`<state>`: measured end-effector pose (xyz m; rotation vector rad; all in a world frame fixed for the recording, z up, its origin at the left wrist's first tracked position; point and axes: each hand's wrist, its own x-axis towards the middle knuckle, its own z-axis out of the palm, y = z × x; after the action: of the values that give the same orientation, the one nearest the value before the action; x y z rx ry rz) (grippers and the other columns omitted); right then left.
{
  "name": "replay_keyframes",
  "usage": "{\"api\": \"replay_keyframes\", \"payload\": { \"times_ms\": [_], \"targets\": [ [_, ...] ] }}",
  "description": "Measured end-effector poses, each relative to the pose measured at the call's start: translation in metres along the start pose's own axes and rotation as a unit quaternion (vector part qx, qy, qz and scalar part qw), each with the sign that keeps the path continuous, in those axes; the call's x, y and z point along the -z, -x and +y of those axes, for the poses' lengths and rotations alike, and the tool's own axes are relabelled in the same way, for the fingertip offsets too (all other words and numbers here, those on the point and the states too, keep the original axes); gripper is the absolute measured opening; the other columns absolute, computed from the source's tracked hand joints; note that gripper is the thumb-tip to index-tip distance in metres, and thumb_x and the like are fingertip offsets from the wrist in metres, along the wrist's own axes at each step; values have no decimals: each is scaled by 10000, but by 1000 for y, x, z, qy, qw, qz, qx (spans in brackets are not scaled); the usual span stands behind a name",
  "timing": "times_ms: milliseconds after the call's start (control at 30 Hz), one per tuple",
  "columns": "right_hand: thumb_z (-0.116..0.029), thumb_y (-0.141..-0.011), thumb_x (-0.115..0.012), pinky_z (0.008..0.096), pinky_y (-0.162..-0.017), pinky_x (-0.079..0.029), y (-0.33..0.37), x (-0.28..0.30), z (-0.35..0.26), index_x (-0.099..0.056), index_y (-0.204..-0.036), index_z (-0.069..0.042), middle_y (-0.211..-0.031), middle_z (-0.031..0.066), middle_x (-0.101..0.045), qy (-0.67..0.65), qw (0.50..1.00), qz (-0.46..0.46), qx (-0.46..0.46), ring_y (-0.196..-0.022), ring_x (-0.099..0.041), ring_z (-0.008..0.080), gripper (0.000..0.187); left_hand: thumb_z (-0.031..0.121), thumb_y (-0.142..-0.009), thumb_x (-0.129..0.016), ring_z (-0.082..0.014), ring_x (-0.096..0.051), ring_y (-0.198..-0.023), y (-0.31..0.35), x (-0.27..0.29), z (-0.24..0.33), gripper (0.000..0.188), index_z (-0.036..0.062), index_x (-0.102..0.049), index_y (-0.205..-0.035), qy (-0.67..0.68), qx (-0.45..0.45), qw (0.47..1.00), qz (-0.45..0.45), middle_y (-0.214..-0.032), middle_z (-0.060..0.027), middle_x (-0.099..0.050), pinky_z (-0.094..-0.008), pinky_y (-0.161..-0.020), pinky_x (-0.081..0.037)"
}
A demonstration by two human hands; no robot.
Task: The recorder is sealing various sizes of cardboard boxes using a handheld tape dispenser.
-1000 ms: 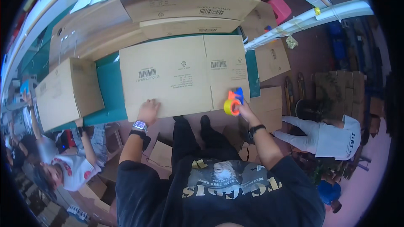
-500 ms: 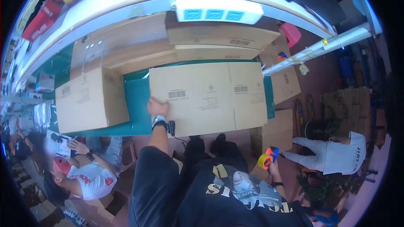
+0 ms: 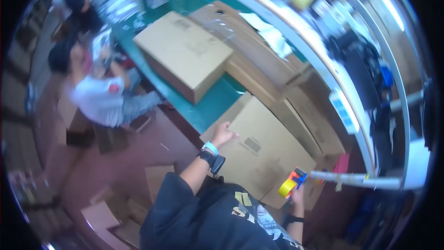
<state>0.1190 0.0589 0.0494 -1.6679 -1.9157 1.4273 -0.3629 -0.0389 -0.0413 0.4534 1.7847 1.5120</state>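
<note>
Orange-and-blue tape dispenser (image 3: 299,176) in right hand (image 3: 297,197).

There is room to pass along the green tabletop (image 3: 213,107) between the closed box (image 3: 182,48) at left and the flat carton (image 3: 270,146). Other cartons (image 3: 305,119) bar the far side, a white pole (image 3: 356,179) the right.

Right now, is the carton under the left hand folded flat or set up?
Flat: the carton lies on the table, showing no raised sides.
</note>
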Motion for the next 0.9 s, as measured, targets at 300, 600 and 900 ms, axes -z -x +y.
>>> {"api": "replay_keyframes", "payload": {
  "times_ms": [300, 600, 900],
  "targets": [
    [-81, -743, -626, 430, -1104, -330, -23, 89, -215, -442, -1409, -4, -1351, 182, -499, 483, 834, -72, 259, -1240, -502, 321, 696, 20, -722, -835, -100, -582, -820, 66, 86, 47, 279, 28, -601, -872, 203, -91, 959, -177, -811, -20, -636, -300, -768, -478],
    [-199, -783, -636, 501, -1098, -278, 13, 35, -217, -603, -1149, -18, -1203, 173, -545, 355, 842, 123, 388, -1218, -473, 347, 409, 42, -764, -793, -107, -619, -825, 58, 102, 100, 243, 37, -608, -922, 217, -301, 928, -4, -816, -5, -634, -310, -765, -497],
    [-268, -855, -569, 561, -1196, -112, 57, -23, -162, -649, -868, -19, -1497, 175, -442, 409, 825, 173, 349, -1465, -274, 382, 263, 548, -933, -577, -408, -663, -914, 70, 34, 215, 558, 14, -695, -1045, -494, -317, 732, -345, -877, -221, -694, -472, -845, -524]
  ]
}}
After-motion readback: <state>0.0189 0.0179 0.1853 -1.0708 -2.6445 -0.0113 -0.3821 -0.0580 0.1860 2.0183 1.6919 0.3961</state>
